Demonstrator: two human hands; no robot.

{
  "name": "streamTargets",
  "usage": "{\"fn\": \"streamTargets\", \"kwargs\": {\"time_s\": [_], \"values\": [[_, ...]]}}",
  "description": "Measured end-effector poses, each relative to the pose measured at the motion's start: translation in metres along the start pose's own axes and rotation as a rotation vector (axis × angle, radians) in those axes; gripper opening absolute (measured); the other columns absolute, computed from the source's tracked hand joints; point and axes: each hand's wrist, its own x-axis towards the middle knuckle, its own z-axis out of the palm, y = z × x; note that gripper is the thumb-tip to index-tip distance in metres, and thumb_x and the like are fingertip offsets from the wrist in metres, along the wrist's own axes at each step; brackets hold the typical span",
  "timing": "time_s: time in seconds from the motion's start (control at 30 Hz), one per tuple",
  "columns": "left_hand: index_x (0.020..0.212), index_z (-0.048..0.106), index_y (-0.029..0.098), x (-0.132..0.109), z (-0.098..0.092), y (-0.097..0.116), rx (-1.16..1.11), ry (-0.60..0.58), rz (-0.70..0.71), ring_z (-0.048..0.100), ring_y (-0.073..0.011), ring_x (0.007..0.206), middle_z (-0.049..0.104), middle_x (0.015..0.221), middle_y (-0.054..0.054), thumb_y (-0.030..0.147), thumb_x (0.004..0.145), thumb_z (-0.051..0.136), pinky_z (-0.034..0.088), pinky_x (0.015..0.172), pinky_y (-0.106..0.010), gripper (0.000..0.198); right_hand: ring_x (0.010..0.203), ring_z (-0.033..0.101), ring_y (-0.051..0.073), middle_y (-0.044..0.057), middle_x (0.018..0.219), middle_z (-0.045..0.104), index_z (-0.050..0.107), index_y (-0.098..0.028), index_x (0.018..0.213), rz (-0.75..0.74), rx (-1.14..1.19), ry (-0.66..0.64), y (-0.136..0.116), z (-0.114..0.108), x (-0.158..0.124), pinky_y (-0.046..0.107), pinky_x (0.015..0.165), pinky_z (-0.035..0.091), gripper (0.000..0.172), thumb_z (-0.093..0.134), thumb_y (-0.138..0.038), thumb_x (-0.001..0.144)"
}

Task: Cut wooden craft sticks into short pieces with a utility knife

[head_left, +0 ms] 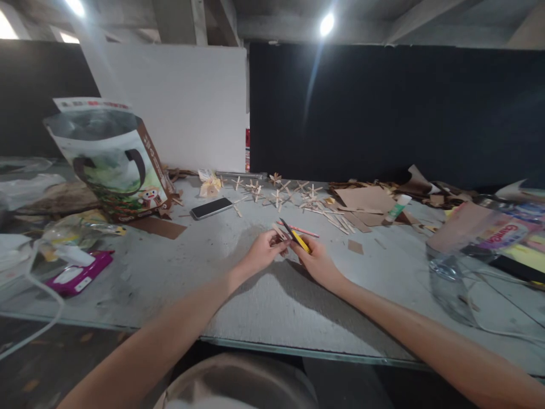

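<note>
My left hand [261, 251] is closed on a small wooden stick piece [280, 232] at the middle of the grey table [204, 284]. My right hand [317, 260] is closed round a yellow and black utility knife [296, 237], whose tip points at the wooden piece. The two hands almost touch. A red pencil [303, 230] lies just behind them. Several star shapes made of crossed sticks [279, 196] lie farther back.
A black phone [211, 208] lies behind my left hand. An open printed paper bag [111, 162] stands at the left, with a pink packet [79, 275] near the left edge. Brown card pieces [366, 200], a glue tube [398, 208] and clear plastic bags [481, 255] are on the right.
</note>
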Motion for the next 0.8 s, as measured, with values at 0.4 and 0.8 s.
{"fn": "streamTargets", "kwargs": {"time_s": [0.4, 0.8], "values": [[0.079, 0.058, 0.018, 0.009, -0.021, 0.0, 0.076, 0.203, -0.075, 0.064, -0.0125, 0.05, 0.064, 0.066, -0.001, 0.047, 0.093, 0.063, 0.051, 0.052, -0.024, 0.033, 0.071, 0.064, 0.02, 0.005, 0.087, 0.07, 0.06, -0.019, 0.123, -0.108, -0.199, 0.034, 0.002, -0.006, -0.004, 0.03, 0.066, 0.05, 0.037, 0.048, -0.047, 0.102], [0.076, 0.06, 0.019, 0.003, -0.02, 0.008, 0.296, 0.168, 0.015, 0.06, -0.0122, 0.054, 0.063, 0.067, -0.001, 0.046, 0.095, 0.05, 0.043, 0.054, -0.023, 0.034, 0.078, 0.071, 0.018, 0.009, 0.109, 0.077, 0.063, -0.022, 0.141, -0.24, -0.248, 0.06, -0.001, -0.008, -0.005, 0.03, 0.076, 0.056, 0.043, 0.046, -0.039, 0.105]]}}
